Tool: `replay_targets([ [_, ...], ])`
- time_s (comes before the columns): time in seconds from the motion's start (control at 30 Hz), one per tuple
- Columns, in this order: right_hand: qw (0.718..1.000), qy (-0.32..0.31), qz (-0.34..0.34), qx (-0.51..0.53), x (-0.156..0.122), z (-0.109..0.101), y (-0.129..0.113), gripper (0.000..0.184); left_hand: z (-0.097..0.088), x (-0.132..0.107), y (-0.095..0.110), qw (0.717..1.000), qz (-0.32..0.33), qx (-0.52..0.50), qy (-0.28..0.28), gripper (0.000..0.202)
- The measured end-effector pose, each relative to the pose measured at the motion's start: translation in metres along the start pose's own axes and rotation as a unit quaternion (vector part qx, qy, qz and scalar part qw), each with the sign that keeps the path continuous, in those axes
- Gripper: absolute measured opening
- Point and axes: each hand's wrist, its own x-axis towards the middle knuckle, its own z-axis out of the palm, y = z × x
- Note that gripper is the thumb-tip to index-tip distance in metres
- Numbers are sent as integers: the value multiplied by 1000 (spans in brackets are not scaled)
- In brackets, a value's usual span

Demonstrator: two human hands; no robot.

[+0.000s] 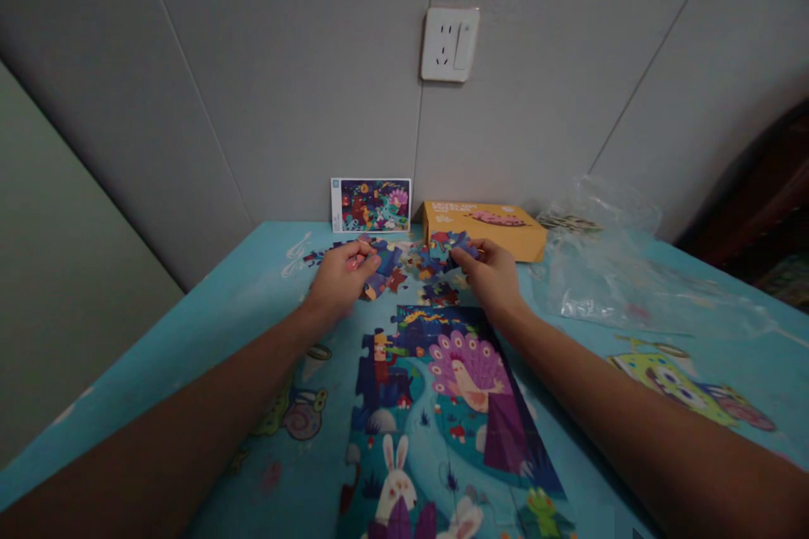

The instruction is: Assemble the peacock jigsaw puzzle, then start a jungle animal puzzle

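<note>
A partly joined jigsaw puzzle [423,413] lies in front of me, showing a peacock, a white rabbit and a frog. Beyond its far edge is a pile of loose puzzle pieces [414,261]. At the left of the pile, my left hand [345,274] is closed, thumb against fingers, on a puzzle piece that the fingers partly cover. On the other side, my right hand [490,269] pinches a dark blue puzzle piece [463,242] between thumb and fingers. A few pieces [441,295] lie between the pile and the joined part.
Against the wall stands a reference picture card [376,206], with a yellow puzzle box [484,227] beside it. Clear plastic bags [619,278] spread over the right side, with something flat and stacked inside. A light blue cartoon cloth [221,312] covers the table.
</note>
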Motion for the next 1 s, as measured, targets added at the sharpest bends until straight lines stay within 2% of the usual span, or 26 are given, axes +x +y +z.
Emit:
replay_targets([
  [0.13, 993, -10, -9, -120, 9, -1, 13, 16, -7, 12, -15, 996, -5, 84, 15, 17],
  [0.27, 980, -2, -41, -197, 10, -5, 14, 16, -16, 25, -29, 979, 58, 191, 34, 11],
  [0.33, 967, 8, -76, -243, 9, -7, 10, 20, -19, 26, -30, 965, 95, 235, 65, 10],
  [0.43, 939, 34, -168, -299, 3, -9, 1, 30, -21, 23, -21, 947, 147, 270, 91, 9],
  [0.5, 942, 9, -217, -255, -5, -6, -8, 32, -21, 18, -12, 944, 180, 272, 49, 12],
  [0.57, 962, -81, -217, -147, -16, 1, -16, 31, -20, 12, -1, 943, 211, 249, -61, 17],
  [0.6, 967, -140, -197, -80, -22, 5, -19, 32, -18, 9, 3, 939, 228, 238, -94, 17],
  [0.67, 959, -235, -154, 31, -32, 12, -23, 33, -16, 3, 9, 937, 254, 202, -130, 15],
  [0.73, 952, -268, -114, 95, -39, 18, -25, 29, -14, -1, 13, 953, 239, 144, -122, 16],
  [0.8, 951, -275, -82, 113, -41, 20, -24, 25, -13, -3, 14, 973, 186, 85, -109, 17],
  [0.87, 949, -293, -70, 89, -42, 19, -23, 22, -13, -2, 13, 980, 143, 55, -124, 12],
  [1.0, 935, -339, -99, -22, -43, 18, -21, 21, -14, 2, 6, 961, 157, 86, -209, 7],
])
